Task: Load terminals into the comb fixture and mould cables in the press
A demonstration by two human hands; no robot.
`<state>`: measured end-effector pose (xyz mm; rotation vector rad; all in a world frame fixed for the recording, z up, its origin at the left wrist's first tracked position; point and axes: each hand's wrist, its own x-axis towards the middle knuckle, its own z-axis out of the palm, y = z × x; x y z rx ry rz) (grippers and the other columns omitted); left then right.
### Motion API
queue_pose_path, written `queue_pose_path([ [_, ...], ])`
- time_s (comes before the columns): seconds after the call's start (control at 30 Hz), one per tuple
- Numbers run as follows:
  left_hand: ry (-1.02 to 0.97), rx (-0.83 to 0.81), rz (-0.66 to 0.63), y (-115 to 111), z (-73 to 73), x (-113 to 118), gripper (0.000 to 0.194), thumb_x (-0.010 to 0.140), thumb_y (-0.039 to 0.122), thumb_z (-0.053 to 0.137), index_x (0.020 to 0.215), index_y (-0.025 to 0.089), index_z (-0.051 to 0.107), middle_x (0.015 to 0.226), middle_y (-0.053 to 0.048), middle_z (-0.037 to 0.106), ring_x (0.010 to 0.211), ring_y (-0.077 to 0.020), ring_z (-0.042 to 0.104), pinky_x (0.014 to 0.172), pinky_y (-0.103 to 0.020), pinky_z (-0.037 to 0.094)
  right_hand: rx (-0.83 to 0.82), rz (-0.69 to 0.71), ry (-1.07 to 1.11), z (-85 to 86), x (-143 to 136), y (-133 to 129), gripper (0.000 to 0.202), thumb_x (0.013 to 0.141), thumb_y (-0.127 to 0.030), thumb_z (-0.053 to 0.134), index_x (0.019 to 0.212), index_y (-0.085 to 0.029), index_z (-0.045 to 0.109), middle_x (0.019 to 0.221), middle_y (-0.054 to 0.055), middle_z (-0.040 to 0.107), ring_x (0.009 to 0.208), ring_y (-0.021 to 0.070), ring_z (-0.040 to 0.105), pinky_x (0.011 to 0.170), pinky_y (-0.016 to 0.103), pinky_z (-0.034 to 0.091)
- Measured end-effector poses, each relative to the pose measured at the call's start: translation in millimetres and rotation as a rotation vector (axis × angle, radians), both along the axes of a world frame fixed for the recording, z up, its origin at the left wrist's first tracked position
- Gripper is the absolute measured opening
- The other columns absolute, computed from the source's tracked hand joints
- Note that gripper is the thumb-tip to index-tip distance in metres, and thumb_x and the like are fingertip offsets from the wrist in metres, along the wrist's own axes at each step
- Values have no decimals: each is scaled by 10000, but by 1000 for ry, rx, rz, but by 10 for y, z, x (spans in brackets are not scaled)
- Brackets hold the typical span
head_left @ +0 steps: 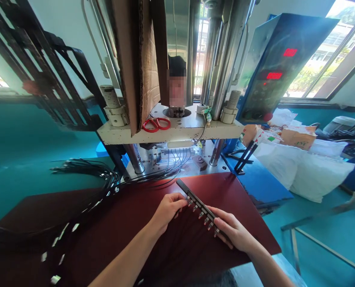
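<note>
A dark metal bar point(195, 200) with several small metal fittings along its lower edge slants over the dark red table. My right hand point(229, 227) is wrapped round the bar's lower right end, thumb on top. At the upper left fitting, my left hand point(169, 209) pinches with thumb and fingers; the small part between them is too hidden to name. Thin black cables point(105, 175) lie in a bundle on the table's left side, some running into the press. Further dark strands hang faintly below the bar.
The press's white plate point(177, 133) stands ahead, bearing red-handled scissors point(156, 124) and a cardboard sheet point(149, 71). On the right are a blue bench point(261, 179) with pliers, a control box point(282, 59) and white sacks point(312, 171). A person's head shows behind the press.
</note>
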<state>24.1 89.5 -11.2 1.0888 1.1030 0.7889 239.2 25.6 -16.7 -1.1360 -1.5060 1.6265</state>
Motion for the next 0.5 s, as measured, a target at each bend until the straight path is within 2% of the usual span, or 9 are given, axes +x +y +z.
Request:
queue_pose_path([
  [0.13, -20, 23, 3, 13, -49, 1, 213, 634, 341, 578, 607, 138, 523, 465, 51, 423, 397, -52, 316, 408, -199, 201, 22, 7, -53, 36, -36, 16, 488, 885, -452, 409, 1294, -185, 400, 614, -42, 470, 360, 19, 304, 291, 139, 211],
  [0.3, 104, 74, -30, 63, -128, -11, 189, 663, 329, 541, 615, 147, 523, 481, 43, 428, 424, -77, 339, 436, -214, 216, 19, 24, -176, 64, -86, 33, 513, 886, -457, 378, 1306, -163, 375, 495, -81, 368, 347, 47, 302, 294, 149, 218],
  [0.4, 376, 341, -129, 137, -80, -31, 177, 708, 285, 516, 602, 150, 558, 547, 2, 514, 517, -117, 437, 519, -242, 283, 12, -11, -219, 62, -112, 43, 491, 853, -397, 441, 1280, -160, 385, 543, -65, 437, 382, 62, 351, 311, 164, 234],
  [0.5, 726, 637, -104, 283, 33, -136, 158, 758, 265, 502, 703, 165, 611, 696, -42, 597, 671, -170, 506, 617, -274, 320, 110, -49, -285, 49, -133, 51, 439, 763, -216, 525, 1190, -178, 431, 778, -3, 589, 601, 112, 524, 468, 191, 380],
])
